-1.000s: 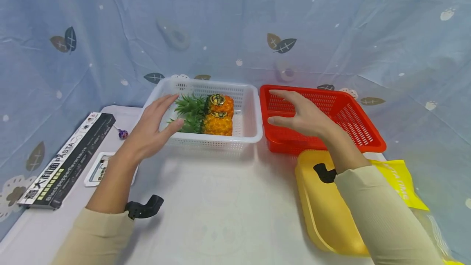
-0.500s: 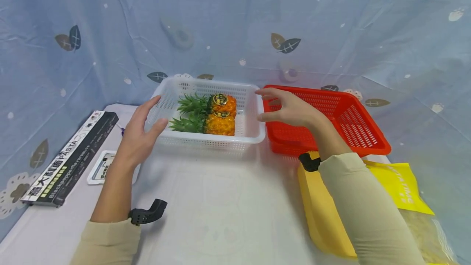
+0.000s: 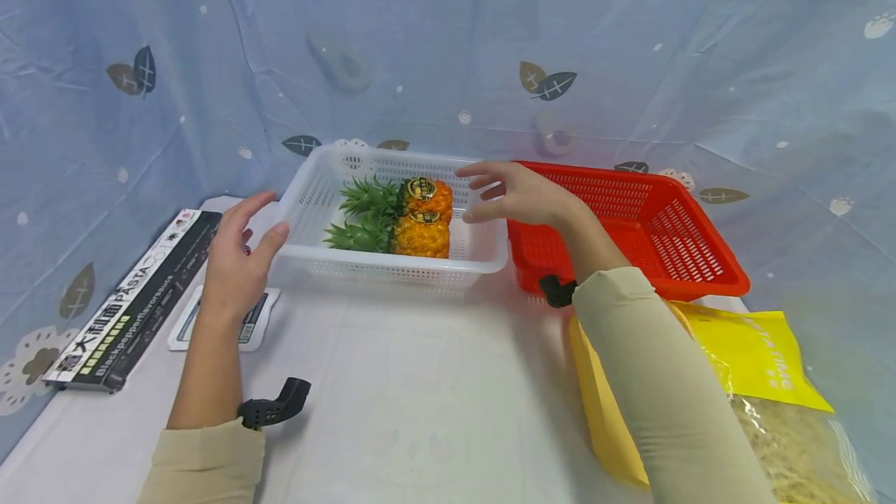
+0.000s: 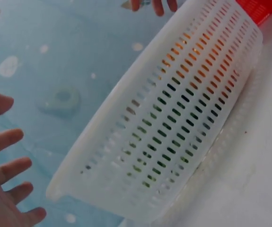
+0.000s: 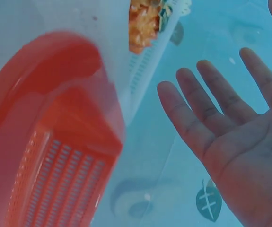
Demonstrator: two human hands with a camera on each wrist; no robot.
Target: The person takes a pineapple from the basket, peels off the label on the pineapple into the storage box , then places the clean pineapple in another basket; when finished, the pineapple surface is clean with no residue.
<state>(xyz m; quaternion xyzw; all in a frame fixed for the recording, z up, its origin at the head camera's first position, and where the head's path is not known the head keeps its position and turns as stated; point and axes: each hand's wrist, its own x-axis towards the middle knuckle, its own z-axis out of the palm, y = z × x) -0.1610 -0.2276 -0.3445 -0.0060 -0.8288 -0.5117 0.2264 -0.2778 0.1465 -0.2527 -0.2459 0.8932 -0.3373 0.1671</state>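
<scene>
Two toy-like pineapples, a nearer one (image 3: 420, 238) and a farther one (image 3: 435, 197), lie side by side in a white slotted basket (image 3: 392, 261), green leaves toward the left. My left hand (image 3: 234, 271) hovers just off the basket's left end, fingers spread and holding nothing. Between its thumb and fingers a bit of a purple lollipop (image 3: 246, 249) shows behind. Over the basket's right end is my right hand (image 3: 521, 193), its fingers loosely extended and nothing in them. In the right wrist view its palm (image 5: 249, 151) faces the camera, apart from the red basket (image 5: 79, 109).
The red basket stands against the white one's right side. A yellow tub (image 3: 602, 411), partly hidden by my right sleeve, and a yellow-topped pasta bag (image 3: 759, 356) are at front right. At left lie a black-and-white pasta box (image 3: 133, 302) and a white-edged flat pack (image 3: 255, 325).
My right hand has moved left from over the red basket to the white basket's right end. The left hand has moved left, off the white basket's left end. Both stay without anything in them.
</scene>
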